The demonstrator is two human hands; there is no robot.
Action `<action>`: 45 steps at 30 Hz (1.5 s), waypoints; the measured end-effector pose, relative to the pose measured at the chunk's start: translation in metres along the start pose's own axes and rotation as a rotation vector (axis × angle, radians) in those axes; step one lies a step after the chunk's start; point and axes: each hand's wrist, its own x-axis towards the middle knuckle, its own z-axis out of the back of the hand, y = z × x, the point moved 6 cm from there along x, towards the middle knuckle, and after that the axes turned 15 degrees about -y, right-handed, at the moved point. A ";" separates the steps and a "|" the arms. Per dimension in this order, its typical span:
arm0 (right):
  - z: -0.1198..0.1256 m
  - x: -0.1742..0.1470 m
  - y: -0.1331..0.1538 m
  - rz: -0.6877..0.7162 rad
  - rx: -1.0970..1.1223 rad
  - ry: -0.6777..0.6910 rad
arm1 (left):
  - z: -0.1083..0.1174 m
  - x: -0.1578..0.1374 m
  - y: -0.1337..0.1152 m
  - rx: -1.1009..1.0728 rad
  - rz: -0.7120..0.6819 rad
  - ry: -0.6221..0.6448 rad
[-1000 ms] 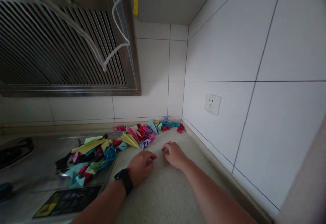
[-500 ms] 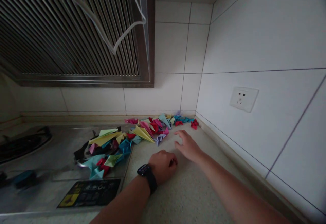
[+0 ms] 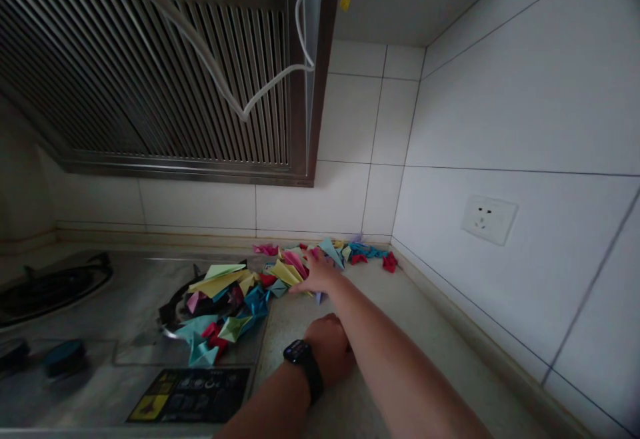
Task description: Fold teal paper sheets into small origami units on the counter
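R hand (image 3: pixel 324 278) | fingers (image 3: pixel 313 262) apart | yel ppr (image 3: pixel 285 272), pink ppr (image 3: pixel 295 262) beside; touch unclr

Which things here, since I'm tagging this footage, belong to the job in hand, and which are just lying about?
Likely in the job:
right bare hand, fingers spread at the paper
multicoloured folded-paper pieces
left bare hand, curled nearby

Just around:
slatted steel range hood
bent white cable
square white wall socket
black-and-yellow rectangular label
round dark stove knob
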 end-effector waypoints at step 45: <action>0.059 0.008 0.024 -0.147 0.780 -0.495 | 0.007 0.003 0.008 0.103 0.115 -0.078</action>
